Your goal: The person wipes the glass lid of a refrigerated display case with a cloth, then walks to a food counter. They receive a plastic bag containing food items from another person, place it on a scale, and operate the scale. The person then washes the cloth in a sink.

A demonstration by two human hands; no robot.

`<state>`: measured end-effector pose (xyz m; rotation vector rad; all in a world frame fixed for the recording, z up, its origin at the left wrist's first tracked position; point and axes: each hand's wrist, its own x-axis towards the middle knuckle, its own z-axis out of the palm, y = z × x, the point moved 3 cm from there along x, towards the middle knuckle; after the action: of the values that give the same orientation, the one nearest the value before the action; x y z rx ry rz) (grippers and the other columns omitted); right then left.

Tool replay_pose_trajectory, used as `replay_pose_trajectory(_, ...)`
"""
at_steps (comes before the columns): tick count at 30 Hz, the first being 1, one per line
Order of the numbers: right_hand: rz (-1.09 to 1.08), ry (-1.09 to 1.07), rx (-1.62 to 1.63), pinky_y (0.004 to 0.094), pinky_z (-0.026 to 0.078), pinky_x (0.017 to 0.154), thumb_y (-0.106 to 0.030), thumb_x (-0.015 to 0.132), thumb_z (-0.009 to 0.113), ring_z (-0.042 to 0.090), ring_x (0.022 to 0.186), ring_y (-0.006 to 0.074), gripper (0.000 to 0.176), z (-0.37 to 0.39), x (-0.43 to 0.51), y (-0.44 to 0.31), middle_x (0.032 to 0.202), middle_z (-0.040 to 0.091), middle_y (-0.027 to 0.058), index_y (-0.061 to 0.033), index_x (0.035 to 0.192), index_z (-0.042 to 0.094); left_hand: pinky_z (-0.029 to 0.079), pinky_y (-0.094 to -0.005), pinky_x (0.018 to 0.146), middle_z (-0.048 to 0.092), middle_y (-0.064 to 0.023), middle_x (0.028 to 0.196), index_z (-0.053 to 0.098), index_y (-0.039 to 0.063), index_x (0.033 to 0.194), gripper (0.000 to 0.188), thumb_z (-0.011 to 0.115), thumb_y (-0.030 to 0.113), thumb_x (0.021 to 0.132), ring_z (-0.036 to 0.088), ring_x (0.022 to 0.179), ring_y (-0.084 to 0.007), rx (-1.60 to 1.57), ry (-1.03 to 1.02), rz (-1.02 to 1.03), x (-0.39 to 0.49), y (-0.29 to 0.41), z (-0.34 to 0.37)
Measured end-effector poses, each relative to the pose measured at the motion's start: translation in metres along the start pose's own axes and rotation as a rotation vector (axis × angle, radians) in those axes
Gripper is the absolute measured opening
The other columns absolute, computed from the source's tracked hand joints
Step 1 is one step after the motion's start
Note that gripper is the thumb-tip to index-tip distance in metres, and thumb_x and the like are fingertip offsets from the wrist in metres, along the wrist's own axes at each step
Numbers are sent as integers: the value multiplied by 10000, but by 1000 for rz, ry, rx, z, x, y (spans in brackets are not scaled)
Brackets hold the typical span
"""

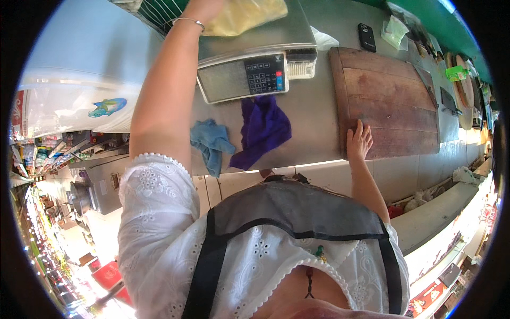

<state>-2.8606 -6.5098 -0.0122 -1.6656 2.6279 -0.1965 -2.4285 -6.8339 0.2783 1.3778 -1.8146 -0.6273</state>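
Observation:
My left hand (pixel 205 8) reaches to the top edge of the view, where its fingers are cut off. It is against a plastic bag of something yellow (pixel 249 16), over the metal pan of a digital scale (pixel 243 77). Whether it grips the bag cannot be told. Flat on the near left part of a wooden board (pixel 392 103) lies my right hand (pixel 359 141), fingers slightly spread, holding nothing. Between the arms, a crumpled purple cloth (pixel 265 131) and a blue cloth (pixel 212 143) lie on the metal counter (pixel 312 137), just in front of the scale.
A black phone (pixel 366 37) lies beyond the board, near a small plastic bag (pixel 395 32). White plastic (pixel 324 40) sits beside the scale. A wire basket (pixel 159 14) is at the top left. On the far right are a green item (pixel 456 73) and round boards (pixel 465 85).

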Motion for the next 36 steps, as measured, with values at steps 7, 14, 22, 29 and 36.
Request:
replay_pose_trajectory(7, 4, 22, -3, 497, 246, 1103, -389, 959, 488, 309, 1390, 330, 542, -3, -3, -8, 1471, 375, 174, -152, 1436, 386, 354, -405, 1100, 485, -189, 1417, 428, 62, 1419, 690, 666, 395, 863, 455, 1307, -374, 644, -225, 156, -42, -84, 67)
replay_pose_trajectory(14, 19, -10, 15, 488, 229, 1114, -393, 975, 458, 278, 1410, 316, 529, -4, -4, -8, 1488, 368, 140, -152, 1441, 384, 395, -437, 1054, 564, -163, 1295, 557, 66, 1265, 511, 699, 223, 800, 524, 1215, -362, 380, 161, 486, -173, -46, 71)
replay_pose_trajectory(22, -10, 6, 2, 487, 224, 1115, -388, 977, 465, 268, 1415, 308, 528, -1, -4, -6, 1503, 353, 121, -155, 1444, 381, 353, -549, 1057, 508, -123, 1363, 641, 115, 1099, 328, 641, 139, 772, 406, 1346, -307, 537, -416, 246, -339, -82, 150)
replay_pose_trajectory(29, 5, -7, -24, 485, 214, 1122, -379, 979, 460, 261, 1420, 305, 529, 2, -3, -5, 1507, 350, 118, -159, 1451, 365, 473, -458, 920, 632, -111, 1185, 639, 99, 1091, 313, 628, 129, 779, 601, 1076, -312, 394, -406, 216, -303, -98, 92)
replay_pose_trajectory(36, -21, 1, -8, 488, 207, 1129, -385, 982, 448, 239, 1432, 302, 535, 1, -4, -5, 1520, 335, 123, -159, 1458, 358, 551, -395, 664, 649, -169, 990, 254, 49, 1493, 835, 687, 289, 821, 659, 794, -324, 592, -272, -44, -269, -80, 148)
